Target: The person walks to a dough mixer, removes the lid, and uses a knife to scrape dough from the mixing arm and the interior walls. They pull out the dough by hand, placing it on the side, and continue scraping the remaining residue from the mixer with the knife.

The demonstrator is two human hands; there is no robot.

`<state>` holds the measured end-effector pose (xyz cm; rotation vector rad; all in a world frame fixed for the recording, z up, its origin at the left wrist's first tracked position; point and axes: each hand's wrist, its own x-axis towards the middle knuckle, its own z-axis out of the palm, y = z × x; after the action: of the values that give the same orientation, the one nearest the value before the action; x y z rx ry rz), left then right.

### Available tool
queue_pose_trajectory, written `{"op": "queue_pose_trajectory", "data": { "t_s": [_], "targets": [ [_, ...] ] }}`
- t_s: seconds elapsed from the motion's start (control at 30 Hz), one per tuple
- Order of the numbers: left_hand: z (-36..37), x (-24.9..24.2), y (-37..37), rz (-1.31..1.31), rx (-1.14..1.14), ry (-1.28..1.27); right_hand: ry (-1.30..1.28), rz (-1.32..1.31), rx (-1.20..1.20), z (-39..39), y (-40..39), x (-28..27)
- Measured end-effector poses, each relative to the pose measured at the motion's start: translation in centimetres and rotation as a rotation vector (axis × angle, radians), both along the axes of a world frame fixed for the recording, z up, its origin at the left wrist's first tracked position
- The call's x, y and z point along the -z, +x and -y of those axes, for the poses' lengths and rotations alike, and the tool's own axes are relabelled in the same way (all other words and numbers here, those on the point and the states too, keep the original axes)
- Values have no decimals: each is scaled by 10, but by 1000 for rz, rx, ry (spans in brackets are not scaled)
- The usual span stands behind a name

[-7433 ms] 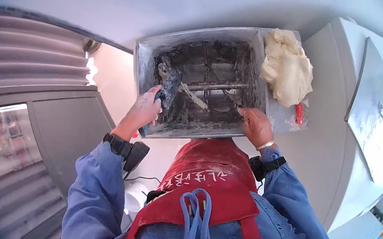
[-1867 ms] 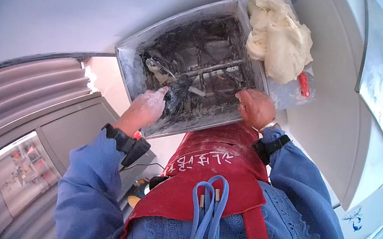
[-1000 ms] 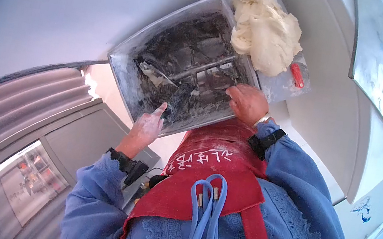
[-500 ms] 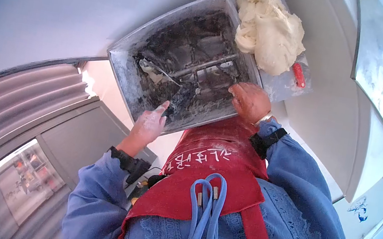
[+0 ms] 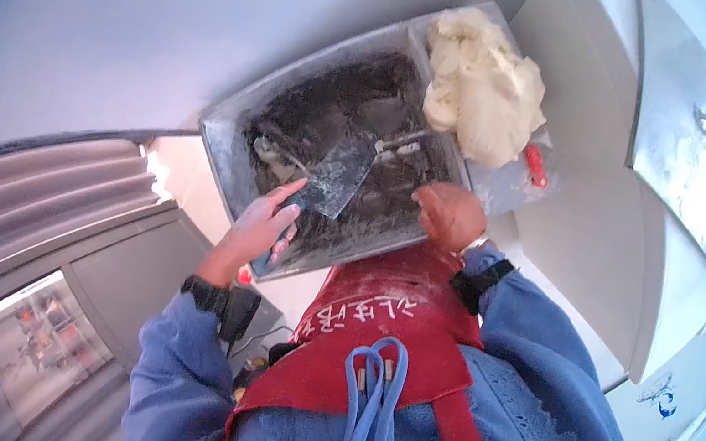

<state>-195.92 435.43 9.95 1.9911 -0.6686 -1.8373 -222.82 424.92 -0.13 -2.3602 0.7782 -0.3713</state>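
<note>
My left hand (image 5: pixel 262 223) is closed around the handle of a scraper, its index finger stretched toward the blade. The flat, flour-streaked scraper blade (image 5: pixel 341 177) is over the inside of a metal mixing trough (image 5: pixel 220 153). Close to the trough's near right edge, my right hand (image 5: pixel 451 218) has its fingers curled in; what they hold, if anything, is hidden. Dark residue coats the trough's inside, where a metal bar (image 5: pixel 403 140) and pale dough scraps (image 5: pixel 275 157) show. A large pale dough mass (image 5: pixel 489 90) rests beside the trough's cavity, at the upper right.
A red object (image 5: pixel 535 166) lies on the floury surface beside the dough. White panels (image 5: pixel 691 126) stand on the right. At the left are a grey cabinet (image 5: pixel 144 257) and pleated curtain-like material (image 5: pixel 57 164). A pale wall (image 5: pixel 173 17) rises behind the trough.
The scraper blade has turned from nearly edge-on to showing its broad face. My left hand has shifted slightly down and left in view. My right hand appears a little lower, with its fingers still curled.
</note>
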Motion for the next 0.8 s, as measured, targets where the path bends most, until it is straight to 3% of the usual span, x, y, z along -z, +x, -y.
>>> {"op": "queue_pose_trajectory", "data": {
  "t_s": [0.07, 0.1, 0.17, 0.23, 0.3, 0.37, 0.4, 0.5, 0.7, 0.77, 0.8],
  "targets": [
    [21, -30, -11, 282, 145, -107, -6, -2, 11, -1, 0, -1],
    [25, -31, -18, 282, 148, -128, 12, -4, 15, -2, 0, -2],
    [32, -33, -34, 712, 247, -770, 32, -48, 7, 0, 0, -8],
    [48, -36, -56, 847, 230, -1084, 33, -12, -10, 0, -1, -6],
    [58, -25, -72, 842, 349, -1074, 40, -19, -6, 0, -1, 1],
    [59, 5, -83, 903, 630, -977, 43, -49, -16, -1, -1, 3],
    [52, 29, -88, 802, 611, -931, 39, -50, -17, -3, -1, 5],
    [37, 27, -91, 766, 554, -930, 13, -15, 0, 0, -3, 5],
    [21, -10, -77, 683, 574, -847, 8, -11, 13, -2, -1, 1],
    [22, -16, -72, 619, 447, -1046, -6, 30, 3, -1, -1, 0],
    [18, -25, -70, 465, 382, -857, -6, 29, -1, -1, -1, -1]
  ]
}}
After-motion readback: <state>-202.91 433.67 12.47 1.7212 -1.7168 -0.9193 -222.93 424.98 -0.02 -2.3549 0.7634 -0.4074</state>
